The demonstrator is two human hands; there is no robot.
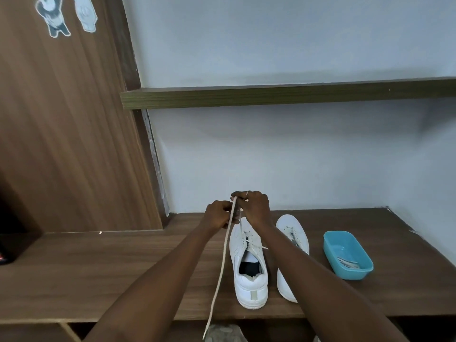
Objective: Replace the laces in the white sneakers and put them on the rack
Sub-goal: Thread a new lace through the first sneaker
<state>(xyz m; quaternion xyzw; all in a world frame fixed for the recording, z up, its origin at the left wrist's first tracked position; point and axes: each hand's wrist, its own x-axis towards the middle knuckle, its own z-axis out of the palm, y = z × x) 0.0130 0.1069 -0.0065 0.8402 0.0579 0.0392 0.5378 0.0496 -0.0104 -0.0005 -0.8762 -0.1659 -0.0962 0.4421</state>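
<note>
Bearing white sneakers [250, 290], wooden counter [123, 267] against pale blue wall [271, 156].

A pale wall [271, 40] backs a dark wooden shelf [271, 95] and the brown wooden surface [123, 267] below it. On the left, a wood-grain panel [61, 119] bears two cartoon stickers [53, 16].

Honestly can't read a single word here. The sneakers [249, 265] show no brand I can make out, and the stickers [53, 16] on the wooden panel are just cartoon pictures.
</note>
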